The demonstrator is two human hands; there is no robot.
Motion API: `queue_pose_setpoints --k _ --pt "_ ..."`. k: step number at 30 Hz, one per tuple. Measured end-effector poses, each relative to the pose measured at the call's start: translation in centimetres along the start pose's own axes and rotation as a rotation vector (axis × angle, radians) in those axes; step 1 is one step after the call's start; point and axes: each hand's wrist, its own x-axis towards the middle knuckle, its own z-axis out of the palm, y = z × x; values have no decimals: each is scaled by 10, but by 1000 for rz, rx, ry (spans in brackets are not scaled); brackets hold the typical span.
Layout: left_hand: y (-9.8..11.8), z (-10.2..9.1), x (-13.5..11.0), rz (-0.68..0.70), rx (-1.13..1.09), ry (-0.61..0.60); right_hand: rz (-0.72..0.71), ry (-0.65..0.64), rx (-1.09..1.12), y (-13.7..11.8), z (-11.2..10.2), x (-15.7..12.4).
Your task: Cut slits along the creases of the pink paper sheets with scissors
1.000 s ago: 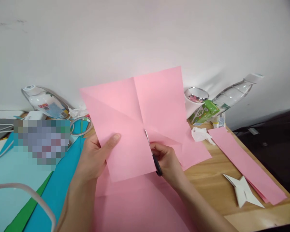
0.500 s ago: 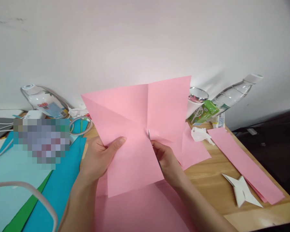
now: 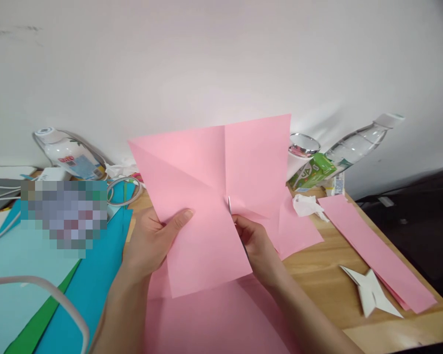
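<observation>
A creased sheet of pink paper is raised in front of me, slit from its near edge up toward the middle. My left hand pinches its left side, thumb on top and fingers behind. At the slit, my right hand is closed on a pair of scissors; only part of a blade and a dark edge show, the rest being covered by the hand and paper. Below lies more pink paper. Another pink piece rests on the table behind my right hand.
Pink strips and a folded white paper star lie on the wooden table at right. Behind stand a green carton, a cup and a clear bottle. Coloured sheets, a white cable and a white bottle are left.
The pink sheet's left corners have shifted slightly to the right. Both hands keep their grips, and the scissors stay at nearly the same spot in the slit.
</observation>
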Motion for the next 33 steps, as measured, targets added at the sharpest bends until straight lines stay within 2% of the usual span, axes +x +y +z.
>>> queue_pose_setpoints --k 27,33 --pt "5 2 -1 -21 -56 -8 -3 27 51 5 -1 -1" --pt "8 6 -1 -120 -204 -115 -63 24 29 0 0 1"
